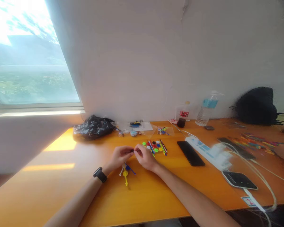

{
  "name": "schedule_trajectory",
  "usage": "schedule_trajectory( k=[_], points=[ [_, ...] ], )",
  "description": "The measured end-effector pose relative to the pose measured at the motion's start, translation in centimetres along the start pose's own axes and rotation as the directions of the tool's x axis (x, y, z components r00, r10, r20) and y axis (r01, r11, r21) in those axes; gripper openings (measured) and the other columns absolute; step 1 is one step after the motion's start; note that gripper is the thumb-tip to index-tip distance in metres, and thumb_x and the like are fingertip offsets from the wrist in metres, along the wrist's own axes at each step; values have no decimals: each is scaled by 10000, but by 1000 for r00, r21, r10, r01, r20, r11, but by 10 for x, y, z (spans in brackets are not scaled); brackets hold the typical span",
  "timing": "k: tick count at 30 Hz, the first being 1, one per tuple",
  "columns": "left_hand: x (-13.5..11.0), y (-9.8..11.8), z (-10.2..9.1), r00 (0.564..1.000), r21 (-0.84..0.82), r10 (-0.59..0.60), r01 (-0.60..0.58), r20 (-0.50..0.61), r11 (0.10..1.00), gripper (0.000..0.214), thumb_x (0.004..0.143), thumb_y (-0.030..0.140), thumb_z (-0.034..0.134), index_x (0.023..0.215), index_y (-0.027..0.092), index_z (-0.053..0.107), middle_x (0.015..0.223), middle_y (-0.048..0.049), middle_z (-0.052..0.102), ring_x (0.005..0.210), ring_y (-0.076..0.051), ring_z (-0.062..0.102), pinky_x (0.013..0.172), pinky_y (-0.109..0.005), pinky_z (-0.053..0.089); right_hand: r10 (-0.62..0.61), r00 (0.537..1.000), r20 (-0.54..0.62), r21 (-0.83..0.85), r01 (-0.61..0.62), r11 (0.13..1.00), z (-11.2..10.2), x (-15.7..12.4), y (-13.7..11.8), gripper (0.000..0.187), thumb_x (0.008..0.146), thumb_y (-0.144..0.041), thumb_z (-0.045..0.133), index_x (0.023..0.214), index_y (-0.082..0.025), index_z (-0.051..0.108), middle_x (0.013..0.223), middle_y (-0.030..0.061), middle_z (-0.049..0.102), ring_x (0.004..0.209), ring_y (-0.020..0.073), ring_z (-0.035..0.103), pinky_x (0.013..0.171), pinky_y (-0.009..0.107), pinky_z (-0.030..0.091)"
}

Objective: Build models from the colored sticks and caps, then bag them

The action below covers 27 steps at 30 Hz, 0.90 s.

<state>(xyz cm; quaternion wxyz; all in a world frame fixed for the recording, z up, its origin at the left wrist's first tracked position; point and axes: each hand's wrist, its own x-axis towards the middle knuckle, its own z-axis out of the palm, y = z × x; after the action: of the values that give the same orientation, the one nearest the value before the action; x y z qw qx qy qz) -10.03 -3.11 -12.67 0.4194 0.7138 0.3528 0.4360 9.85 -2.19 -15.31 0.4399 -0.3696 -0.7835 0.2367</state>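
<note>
My left hand (120, 155) and my right hand (145, 157) meet above the table, fingertips pinched together around a small dark piece (132, 150). Most of that piece is covered by the fingers, so its kind does not show. Just below the hands, plastic parts lie joined or touching: a yellow arrow-shaped stick with a round disc (125, 174), a blue stick (131, 169) and a white stick (121, 171). Beyond my right hand sits a group of coloured round discs (156, 150) with thin sticks (163, 147) among them. A dark watch (100, 174) is on my left wrist.
A black plastic bag (93, 127) lies at the back left, near a clear bag of coloured sticks (164, 130). To the right are a black phone (190, 153), a white power strip (208, 152) with cables, another device (239, 180), two bottles (206, 110) and a black backpack (257, 107).
</note>
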Motion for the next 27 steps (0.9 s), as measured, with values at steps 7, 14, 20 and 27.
schedule_trajectory(
  k=[7,14,20,27],
  points=[
    [-1,4,0,1000,16,-14,14,11,1000,349,874,424,749,1053,125,780,1056,-137,798,941,-269,752,875,-381,605,4,1000,16,-19,-4,1000,-1,1,-4,116,932,-194,554,817,-211,546,787,7,622,709,167,565,639,267,394],
    [-1,4,0,999,29,-39,39,-27,999,361,866,446,754,1040,131,776,1039,-135,800,917,-264,751,813,-355,594,-32,999,2,-44,32,998,0,0,-5,111,957,-195,536,849,-211,557,833,18,634,741,170,567,671,272,394],
    [-1,4,-2,997,23,-62,63,-36,998,318,838,407,768,975,120,785,980,-131,804,856,-244,748,781,-336,588,-42,998,39,-51,44,998,0,-1,-7,139,969,-180,516,837,-211,544,797,7,599,714,165,536,663,274,368],
    [0,5,-3,998,0,-34,34,-56,999,219,790,316,791,897,128,757,891,-105,796,786,-212,739,740,-311,587,-61,996,66,-28,63,998,-1,-1,-13,184,990,-183,482,811,-212,507,777,2,550,704,167,504,656,281,345]
  ],
)
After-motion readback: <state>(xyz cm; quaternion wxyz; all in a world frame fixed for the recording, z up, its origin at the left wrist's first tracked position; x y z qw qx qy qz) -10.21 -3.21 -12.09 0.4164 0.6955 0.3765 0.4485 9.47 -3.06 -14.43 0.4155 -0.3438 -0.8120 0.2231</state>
